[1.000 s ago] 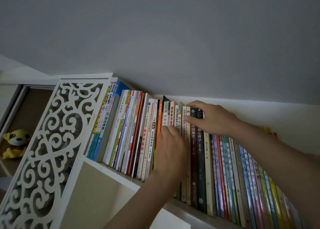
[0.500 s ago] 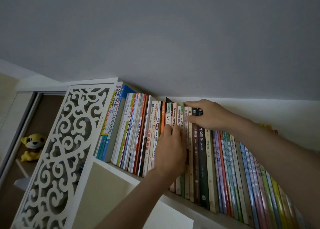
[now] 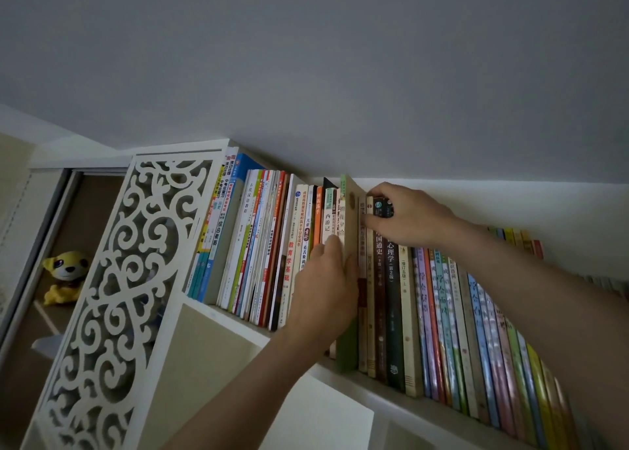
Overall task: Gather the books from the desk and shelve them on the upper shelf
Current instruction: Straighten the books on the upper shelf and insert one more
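white upper shelf [image 3: 381,386] carries upright books [image 3: 442,317].

The head view looks steeply up, close to the upper shelf [image 3: 391,386] beneath the ceiling [image 3: 306,58].

Spines on the upper shelf read clearly here: the pale spine [image 3: 327,223] says 西游记, the white one [image 3: 290,260] 教育学基础, the dark brown spine [image 3: 379,255] 中国通史, and the black spine [image 3: 391,262] shows 心理学 (第2版). The cream spine [image 3: 404,272] reads 增订五版 上.
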A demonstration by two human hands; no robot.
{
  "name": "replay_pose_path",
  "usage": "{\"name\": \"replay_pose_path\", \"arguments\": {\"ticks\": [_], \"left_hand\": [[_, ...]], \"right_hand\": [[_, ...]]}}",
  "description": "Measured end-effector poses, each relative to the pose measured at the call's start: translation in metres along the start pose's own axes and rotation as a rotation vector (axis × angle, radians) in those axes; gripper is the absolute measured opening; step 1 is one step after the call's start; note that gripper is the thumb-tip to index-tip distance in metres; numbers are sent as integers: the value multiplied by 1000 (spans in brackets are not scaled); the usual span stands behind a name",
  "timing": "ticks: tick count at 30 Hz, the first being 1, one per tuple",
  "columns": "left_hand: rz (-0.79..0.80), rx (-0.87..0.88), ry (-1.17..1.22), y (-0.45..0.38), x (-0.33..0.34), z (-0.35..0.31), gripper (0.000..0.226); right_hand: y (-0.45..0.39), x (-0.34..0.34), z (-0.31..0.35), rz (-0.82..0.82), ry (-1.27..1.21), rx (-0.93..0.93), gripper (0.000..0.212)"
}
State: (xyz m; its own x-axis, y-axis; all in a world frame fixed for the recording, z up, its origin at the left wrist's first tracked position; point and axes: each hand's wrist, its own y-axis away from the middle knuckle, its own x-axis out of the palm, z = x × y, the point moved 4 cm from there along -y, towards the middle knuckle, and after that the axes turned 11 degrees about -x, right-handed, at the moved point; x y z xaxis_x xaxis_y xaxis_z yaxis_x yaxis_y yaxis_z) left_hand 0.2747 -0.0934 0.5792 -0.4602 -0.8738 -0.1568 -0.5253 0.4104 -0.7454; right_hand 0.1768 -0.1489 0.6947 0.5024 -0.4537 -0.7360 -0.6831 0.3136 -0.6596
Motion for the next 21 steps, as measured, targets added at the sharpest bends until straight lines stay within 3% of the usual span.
{"name": "replay_pose_path", "arguments": {"ticks": [4, 9, 14, 21], "left_hand": [[-93, -35, 103, 16, -70, 9, 15], [-68, -99, 75, 12, -140, 39, 19], [-13, -107, 135, 15, -140, 46, 16], [-3, -60, 66, 13, -130, 31, 21]], "right_hand": [[-4, 0, -4, 0, -18, 3, 34], [-14, -1, 0, 65, -50, -41, 51], [-17, 1, 3, 100, -155, -81, 56], [-10, -5, -1, 102, -1, -128, 55]]}}
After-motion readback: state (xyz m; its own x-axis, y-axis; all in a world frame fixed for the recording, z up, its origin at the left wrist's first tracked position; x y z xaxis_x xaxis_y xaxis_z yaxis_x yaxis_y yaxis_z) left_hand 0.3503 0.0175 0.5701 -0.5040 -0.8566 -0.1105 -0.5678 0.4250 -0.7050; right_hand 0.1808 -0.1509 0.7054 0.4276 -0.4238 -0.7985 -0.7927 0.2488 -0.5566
